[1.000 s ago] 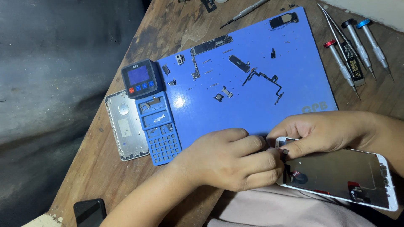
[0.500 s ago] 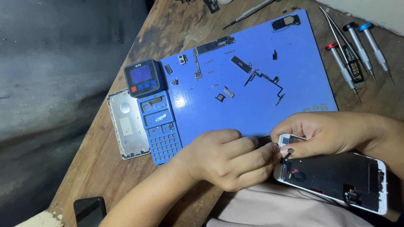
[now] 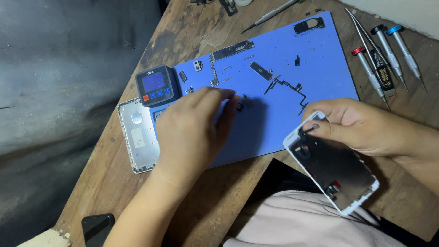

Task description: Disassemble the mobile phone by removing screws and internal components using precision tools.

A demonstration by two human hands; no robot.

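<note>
My right hand (image 3: 361,126) grips the top edge of a white phone screen panel (image 3: 333,163), back side up and tilted over the table's near edge. My left hand (image 3: 194,128) reaches over the blue work mat (image 3: 315,82), fingers stretched toward small dark parts (image 3: 244,103) lying on it; whether the fingertips pinch one is unclear. A circuit board (image 3: 231,50), a flex cable (image 3: 288,87) and other small phone parts are spread over the mat.
A small timer-like device with a blue display (image 3: 156,85) sits at the mat's left corner beside a silver phone back housing (image 3: 137,135). Several screwdrivers (image 3: 386,55) and tweezers lie at the right. Another screwdriver (image 3: 270,16) lies at the top. A dark phone (image 3: 97,227) rests bottom left.
My left hand let go of the screen panel and moved up over the mat toward the small parts. My right hand lifted and tilted the panel.
</note>
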